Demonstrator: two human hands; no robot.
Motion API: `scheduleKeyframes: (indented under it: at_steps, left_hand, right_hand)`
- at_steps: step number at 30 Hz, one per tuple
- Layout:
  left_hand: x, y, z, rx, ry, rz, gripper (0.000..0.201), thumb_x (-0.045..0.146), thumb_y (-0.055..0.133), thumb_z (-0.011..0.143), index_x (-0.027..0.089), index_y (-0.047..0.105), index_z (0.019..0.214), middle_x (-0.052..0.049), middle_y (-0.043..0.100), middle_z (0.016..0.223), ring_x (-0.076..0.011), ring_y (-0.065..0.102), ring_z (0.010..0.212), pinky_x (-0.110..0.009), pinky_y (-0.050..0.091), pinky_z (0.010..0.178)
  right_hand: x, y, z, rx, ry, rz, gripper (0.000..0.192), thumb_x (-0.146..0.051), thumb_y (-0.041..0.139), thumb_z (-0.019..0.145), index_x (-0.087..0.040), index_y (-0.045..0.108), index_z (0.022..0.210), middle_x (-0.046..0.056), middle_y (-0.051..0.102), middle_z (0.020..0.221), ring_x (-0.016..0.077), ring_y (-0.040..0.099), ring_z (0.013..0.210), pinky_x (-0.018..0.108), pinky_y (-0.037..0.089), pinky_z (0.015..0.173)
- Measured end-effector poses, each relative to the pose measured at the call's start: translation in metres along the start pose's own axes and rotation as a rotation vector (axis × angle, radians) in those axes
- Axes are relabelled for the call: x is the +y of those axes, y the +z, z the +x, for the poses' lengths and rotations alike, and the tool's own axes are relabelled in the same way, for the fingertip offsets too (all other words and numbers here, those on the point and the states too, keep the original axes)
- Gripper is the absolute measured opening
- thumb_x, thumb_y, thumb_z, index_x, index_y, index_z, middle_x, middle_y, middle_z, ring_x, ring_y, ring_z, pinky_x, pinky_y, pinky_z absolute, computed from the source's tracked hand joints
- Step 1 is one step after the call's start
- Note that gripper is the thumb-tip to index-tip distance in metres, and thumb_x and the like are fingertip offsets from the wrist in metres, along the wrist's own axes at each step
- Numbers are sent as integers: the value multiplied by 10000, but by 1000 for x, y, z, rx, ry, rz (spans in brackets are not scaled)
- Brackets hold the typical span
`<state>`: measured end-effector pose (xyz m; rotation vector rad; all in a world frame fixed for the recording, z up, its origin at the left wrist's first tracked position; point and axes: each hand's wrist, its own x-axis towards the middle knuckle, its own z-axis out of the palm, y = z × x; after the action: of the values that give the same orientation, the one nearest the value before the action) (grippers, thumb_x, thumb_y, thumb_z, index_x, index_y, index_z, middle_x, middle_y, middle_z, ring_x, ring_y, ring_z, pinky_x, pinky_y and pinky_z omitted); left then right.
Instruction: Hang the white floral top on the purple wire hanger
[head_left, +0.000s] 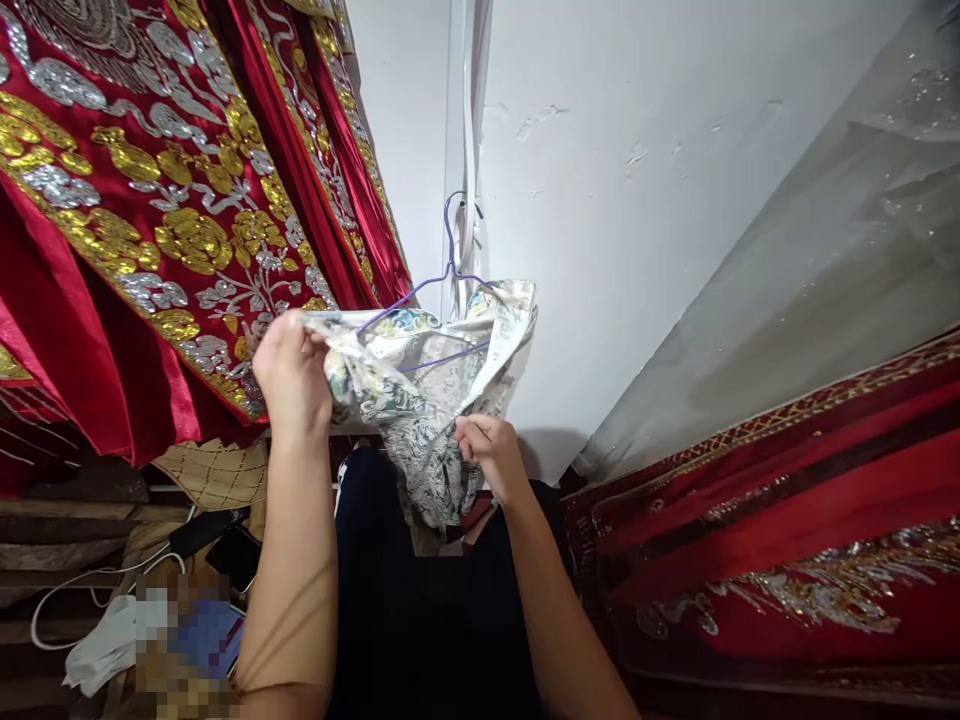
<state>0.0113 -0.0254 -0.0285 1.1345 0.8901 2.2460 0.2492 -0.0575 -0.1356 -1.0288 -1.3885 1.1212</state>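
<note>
A pale floral garment [431, 420] with gathered fabric hangs from a purple wire hanger [451, 240], which hooks onto something at the white wall. My left hand [292, 365] pinches the garment's left edge and draws it out sideways. Lower and to the right, my right hand [487, 450] pinches the cloth near the middle of its neckline. One side of the garment covers the hanger's right arm, while the hanger's left arm and bottom bar show in the opening. Whether the left arm sits inside the cloth is hard to make out.
Red cloth [195, 230] with gold and silver sequins drapes on the left. A white cable [52, 600], a dark phone [234, 558] and a white cloth [105, 645] lie below it. Plastic-covered red fabric [787, 560] stands right of the white wall [615, 200].
</note>
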Motion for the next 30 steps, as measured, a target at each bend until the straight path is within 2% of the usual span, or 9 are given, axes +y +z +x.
scheduleKeyframes:
  at_steps: [4, 8, 11, 15, 20, 23, 26, 27, 30]
  left_hand:
    - [-37, -37, -37, 307, -504, -441, 332, 134, 364, 1024, 151, 616, 808, -45, 681, 743, -103, 672, 808, -211, 524, 880]
    - [-67, -35, -102, 401, -708, -497, 264, 74, 429, 963, 144, 636, 816, -47, 707, 770, -109, 686, 809, -248, 536, 909]
    - [-80, -28, -132, 167, -729, -240, 49, 147, 647, 861, 139, 681, 826, -22, 703, 781, -123, 662, 759, -270, 533, 872]
    - [-81, -28, -140, -239, -598, 149, 190, 318, 780, 793, 142, 709, 805, -14, 682, 813, -138, 616, 797, -248, 478, 849]
    - [-50, -18, -144, -283, -564, -97, 251, 419, 726, 867, 174, 682, 902, -40, 652, 941, -155, 601, 895, -255, 467, 872]
    - [-29, -2, -152, -315, -578, -285, 270, 435, 729, 862, 182, 636, 859, -38, 616, 927, -149, 581, 845, -243, 471, 795]
    - [-17, 13, -162, -464, -534, -230, 244, 423, 685, 902, 188, 638, 854, -42, 603, 959, -152, 565, 840, -243, 458, 762]
    - [-15, 17, -165, -520, -507, -170, 223, 409, 666, 920, 193, 651, 870, -47, 606, 981, -161, 571, 862, -251, 460, 779]
    - [-12, 22, -166, -617, -375, 47, 177, 376, 611, 963, 217, 690, 952, -64, 613, 1077, -200, 595, 1017, -302, 457, 936]
  right_hand:
    - [2, 5, -33, -15, 43, 89, 384, -476, 573, 922, -197, 644, 667, -15, 524, 468, 124, 435, 447, 274, 340, 493]
    - [1, -3, -43, 76, 40, 186, 375, -497, 591, 925, -192, 634, 710, -27, 516, 488, 103, 417, 451, 252, 329, 485]
    - [1, -15, -45, 181, 51, 259, 357, -493, 618, 915, -193, 619, 723, -35, 508, 495, 93, 397, 455, 246, 290, 474]
    - [4, -28, -47, 182, 115, 218, 365, -483, 621, 900, -193, 590, 681, -34, 486, 483, 96, 364, 458, 259, 248, 472]
    - [15, -43, -49, -254, 265, -130, 369, -416, 551, 909, -183, 586, 625, -25, 465, 499, 114, 401, 503, 273, 333, 547]
    - [13, -41, -51, -173, 212, -368, 287, -456, 679, 824, -176, 678, 888, 55, 673, 855, 199, 599, 790, 320, 460, 724]
    - [1, -29, -52, -159, 30, -353, 586, -378, 825, 685, -220, 618, 1209, 73, 657, 1199, 257, 599, 1087, 374, 468, 946]
    - [-4, -25, -51, -236, 0, -303, 585, -347, 828, 683, -224, 615, 1214, 59, 662, 1179, 254, 602, 1085, 369, 468, 952]
    - [-16, -15, -47, -333, 11, -134, 232, -321, 718, 803, -195, 638, 981, 9, 653, 886, 205, 603, 861, 310, 478, 787]
